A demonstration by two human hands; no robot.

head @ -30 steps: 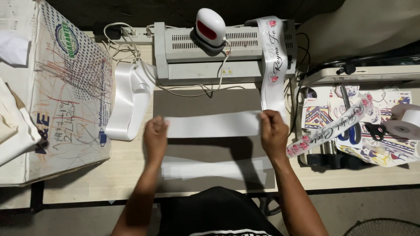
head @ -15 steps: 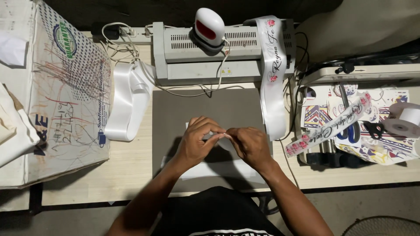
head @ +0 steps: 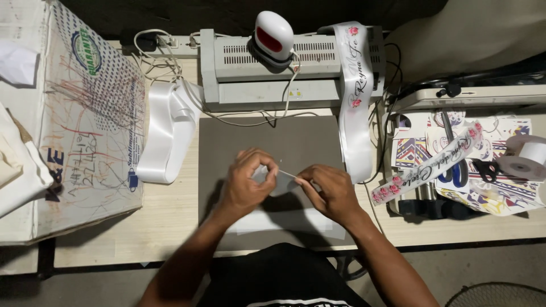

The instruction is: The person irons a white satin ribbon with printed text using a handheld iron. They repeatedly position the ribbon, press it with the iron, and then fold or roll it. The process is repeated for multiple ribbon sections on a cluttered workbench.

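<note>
While folded, white ribbon occupies both hands.

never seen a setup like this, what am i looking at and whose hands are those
The picture comes from a camera worn on a person's head, looking down at their own two bare hands over a workbench. No robot is involved. The left hand and right hand are close together above a grey mat, pinching a strip of white ribbon between them; more of it lies on the mat below the hands. Behind the mat sits a long grey machine with a small white and red handheld device on top. A printed white sash hangs over that machine. A loop of plain white ribbon lies on the left, and a flowered sash, scissors and a ribbon roll lie on the right.
</note>
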